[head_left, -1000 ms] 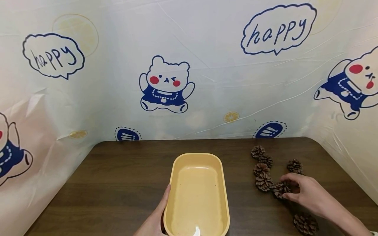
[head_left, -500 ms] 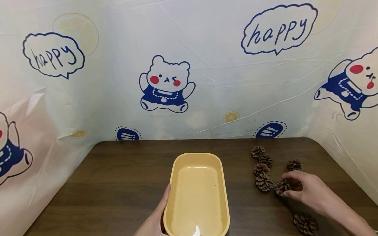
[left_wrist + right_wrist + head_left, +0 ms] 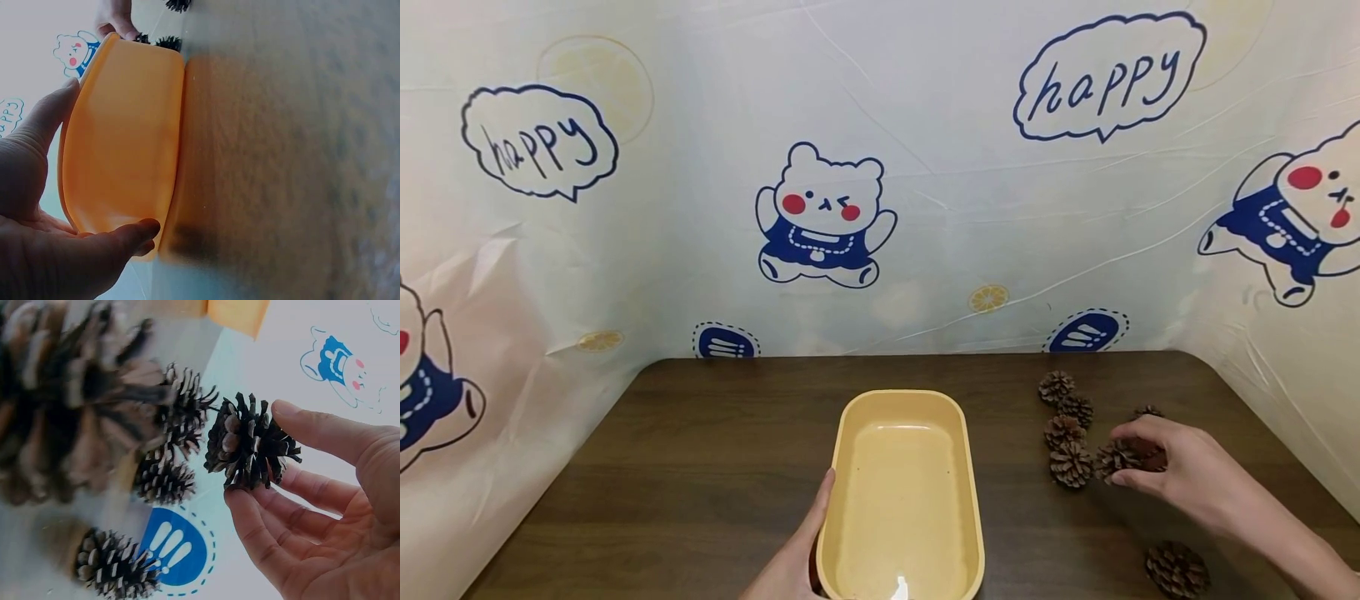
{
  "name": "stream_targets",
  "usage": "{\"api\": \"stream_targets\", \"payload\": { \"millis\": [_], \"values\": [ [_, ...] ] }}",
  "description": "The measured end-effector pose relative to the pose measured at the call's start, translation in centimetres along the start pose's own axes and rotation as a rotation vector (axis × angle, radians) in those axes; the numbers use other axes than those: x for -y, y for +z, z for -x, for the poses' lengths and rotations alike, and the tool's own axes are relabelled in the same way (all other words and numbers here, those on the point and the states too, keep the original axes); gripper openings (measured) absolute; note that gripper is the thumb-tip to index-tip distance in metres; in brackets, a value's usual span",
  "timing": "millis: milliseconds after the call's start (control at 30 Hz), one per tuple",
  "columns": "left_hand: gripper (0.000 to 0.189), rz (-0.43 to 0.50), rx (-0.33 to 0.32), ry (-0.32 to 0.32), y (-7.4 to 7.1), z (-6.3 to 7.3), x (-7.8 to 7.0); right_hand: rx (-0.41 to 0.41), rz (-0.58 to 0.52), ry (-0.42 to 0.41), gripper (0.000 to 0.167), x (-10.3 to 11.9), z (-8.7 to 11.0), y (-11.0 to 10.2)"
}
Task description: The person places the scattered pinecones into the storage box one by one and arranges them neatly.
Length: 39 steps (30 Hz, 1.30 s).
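Note:
A yellow rectangular plastic tub [image 3: 898,492] lies toward the front of the table in the head view, with nothing inside it. My left hand [image 3: 790,554] grips its left side, the thumb at the rim and fingers against the outer wall in the left wrist view. On the right, my right hand [image 3: 1195,479] pinches a brown pine cone [image 3: 253,444] between thumb and fingertips. In the head view this cone overlaps the edge of a line of several pine cones [image 3: 1071,464]. Another pine cone [image 3: 1148,412] sits behind my right hand, partly hidden by it.
One more pine cone [image 3: 1177,570] lies near the front right, below my right forearm. The dark wooden table [image 3: 700,467] ends at a printed cloth backdrop [image 3: 925,208] with bears and "happy" bubbles, which also rises along both sides.
My right hand has moved slightly up the head view with the pinched pine cone, now covering more of the cone behind it. The left hand and tub stay put.

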<state>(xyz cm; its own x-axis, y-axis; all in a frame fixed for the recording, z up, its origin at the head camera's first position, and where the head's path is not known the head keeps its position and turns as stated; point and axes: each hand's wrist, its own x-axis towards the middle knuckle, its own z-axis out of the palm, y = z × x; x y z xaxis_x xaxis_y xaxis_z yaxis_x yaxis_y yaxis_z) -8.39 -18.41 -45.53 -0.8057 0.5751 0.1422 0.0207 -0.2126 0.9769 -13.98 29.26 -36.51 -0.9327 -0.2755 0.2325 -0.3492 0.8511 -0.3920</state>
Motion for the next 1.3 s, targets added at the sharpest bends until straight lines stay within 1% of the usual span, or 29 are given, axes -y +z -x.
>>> {"api": "stream_targets", "payload": {
  "millis": [67,200,300,433,533,600,700,867,933,1067,1300],
  "values": [
    [0.130,0.001,-0.001,-0.007,0.0,0.0,0.0,-0.012,-0.011,-0.020,0.040,0.4,-0.1,0.0],
    [0.130,-0.009,-0.001,-0.011,0.1,0.0,-0.1,-0.065,0.001,-0.083,0.038,1.4,-0.6,-0.1],
    [0.132,-0.009,-0.002,-0.028,0.3,0.0,-0.5,-0.072,0.007,-0.098,0.037,2.4,-1.2,-0.2],
    [0.135,-0.025,-0.034,-0.124,0.6,0.0,-1.1,-0.043,-0.010,-0.079,0.038,3.9,-2.0,-0.3],
    [0.135,-0.045,-0.057,-0.181,0.8,0.1,-1.6,-0.035,-0.029,-0.078,0.040,4.9,-2.6,-0.2],
    [0.135,-0.051,-0.053,-0.169,0.9,0.0,-1.8,-0.028,-0.043,-0.076,0.042,5.6,-3.0,-0.1],
    [0.136,-0.049,-0.054,-0.174,1.1,0.0,-2.1,-0.018,-0.074,-0.083,0.043,6.7,-3.5,0.3],
    [0.135,-0.014,-0.069,-0.235,1.4,0.0,-2.4,0.010,-0.116,-0.111,0.039,8.5,-4.7,0.8],
    [0.133,0.014,-0.074,-0.245,1.5,0.0,-2.4,0.019,-0.127,-0.129,0.037,9.2,-5.1,1.0],
    [0.132,0.045,-0.089,-0.244,1.7,0.0,-2.4,0.031,-0.152,-0.161,0.035,10.4,-5.8,1.4],
    [0.133,0.019,-0.104,-0.255,1.9,0.1,-2.7,0.100,-0.210,-0.160,0.036,12.8,-7.2,2.8]
  ]
}}
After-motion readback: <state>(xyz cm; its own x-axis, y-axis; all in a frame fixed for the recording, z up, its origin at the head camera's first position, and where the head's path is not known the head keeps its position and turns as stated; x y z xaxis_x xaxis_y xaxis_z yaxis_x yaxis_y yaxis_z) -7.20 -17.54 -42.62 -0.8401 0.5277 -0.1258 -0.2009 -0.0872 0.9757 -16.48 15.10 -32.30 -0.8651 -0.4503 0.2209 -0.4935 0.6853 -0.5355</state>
